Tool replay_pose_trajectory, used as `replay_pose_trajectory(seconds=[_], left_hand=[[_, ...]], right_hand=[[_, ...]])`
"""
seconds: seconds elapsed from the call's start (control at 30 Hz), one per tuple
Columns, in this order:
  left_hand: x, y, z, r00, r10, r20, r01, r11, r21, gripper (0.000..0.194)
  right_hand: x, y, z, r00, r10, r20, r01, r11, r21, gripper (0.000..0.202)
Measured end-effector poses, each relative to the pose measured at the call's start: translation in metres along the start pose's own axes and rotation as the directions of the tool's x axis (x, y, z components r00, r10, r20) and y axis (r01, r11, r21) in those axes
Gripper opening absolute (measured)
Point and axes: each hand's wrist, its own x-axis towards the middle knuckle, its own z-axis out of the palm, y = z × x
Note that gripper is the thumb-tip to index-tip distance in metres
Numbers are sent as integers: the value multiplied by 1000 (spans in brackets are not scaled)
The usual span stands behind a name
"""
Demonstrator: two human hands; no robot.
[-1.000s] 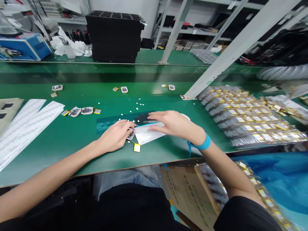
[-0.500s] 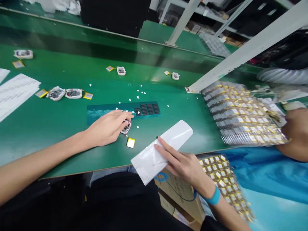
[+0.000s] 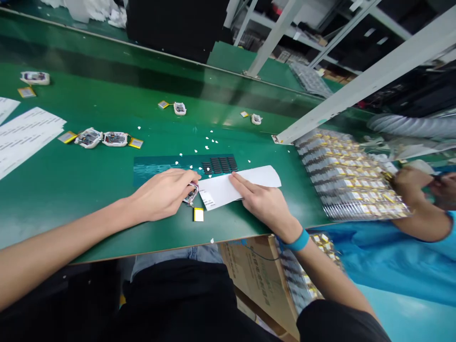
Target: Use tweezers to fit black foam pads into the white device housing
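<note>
While curled left hand (image 3: 169, 192) grips white-rimmed housing (image 3: 193, 194), right hand (image 3: 263, 203), fingers straight, holds long white sheet (image 3: 219, 189).

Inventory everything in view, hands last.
Open devices: six, white, on the green bench.
Device packs: six, yellow and silver, beside devices.
Teal sheet: one, teal, centre.
Black pieces: many, black, on teal sheet.
White strip: one, white, centre.
White specks: many, white, scattered.
Printed sheets: several, white, left.
Tray stacks: several, clear, right.
Beam: one, pale, upper right.
Black stack: one, black, rear.
Shelving: uncounted, grey, rear.
Box: one, brown, under bench.
Co-worker: one, in blue, far right.
Wristband: one, blue, right wrist.
Left hand: one, bare, on a device.
Right hand: one, bare, on the white strip.
</note>
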Motion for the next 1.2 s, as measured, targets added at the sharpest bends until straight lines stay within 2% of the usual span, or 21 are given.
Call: replay_pose_trajectory(seconds=[0.1, 0.2, 0.27, 0.4, 0.57, 0.73, 1.03, 1.2], left_hand=[[0, 1, 2, 992, 128, -7, -128, 991, 33, 28], [0, 1, 4, 977, 208, 41, -210, 975, 67, 30], [0, 1, 4, 980, 195, 51, -198, 978, 68, 32], [0, 1, 5, 981, 189, 47, -191, 980, 53, 32], [2, 5, 4, 981, 196, 7, -196, 980, 47, 32], [1, 5, 0, 976, 217, 23, -218, 973, 78, 28], [0, 6, -12, 977, 213, 29, -214, 975, 61, 22], [2, 9, -12, 976, 213, 39, -215, 972, 94, 21]], right_hand=[[5, 2, -1, 999, -9, 44, 8, 1000, 23, 48], [4, 6, -10, 997, -17, 76, 12, 998, 62, 60], [6, 13, -15, 997, -27, 73, 16, 988, 156, 67], [33, 36, -12, 1000, -19, 17, 11, 918, 395, 45], [76, 55, 12, 998, -57, 34, 37, 904, 426, 45], [74, 46, 25, 999, -30, -18, 35, 898, 439, 39], [70, 9, 23, 997, 48, -53, -25, 928, 371, 34], [74, 17, 16, 997, -28, -73, 54, 920, 389, 34]])
